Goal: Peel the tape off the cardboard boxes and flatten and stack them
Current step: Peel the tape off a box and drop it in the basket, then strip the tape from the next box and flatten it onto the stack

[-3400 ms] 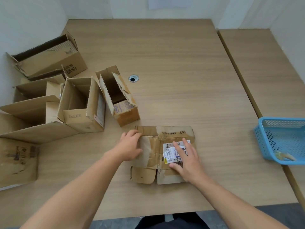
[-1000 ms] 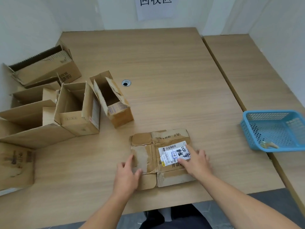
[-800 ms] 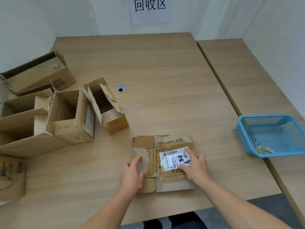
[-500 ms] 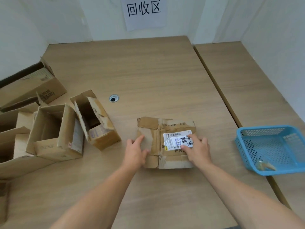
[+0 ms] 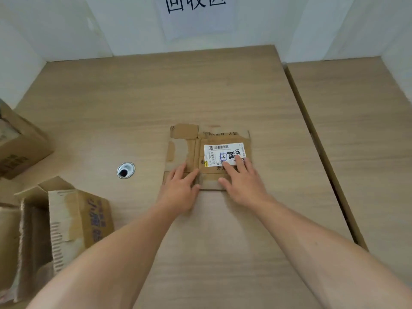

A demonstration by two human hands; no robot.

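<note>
The flattened box (image 5: 207, 139) now lies farther out on the worktop (image 5: 223, 90), pushed away from the near edge. It sits level with the round cable hole (image 5: 126, 170), which is now off to the left of the left hand's fingers (image 5: 181, 172) rather than well beyond them. The left hand (image 5: 180, 188) has slid from the box's far left flap to its near left corner. Both arms reach out straighter. The open box (image 5: 78, 217) now lies behind the fingers, nearer the person. A paper sign (image 5: 194, 10) now shows on the wall beyond them.
</note>
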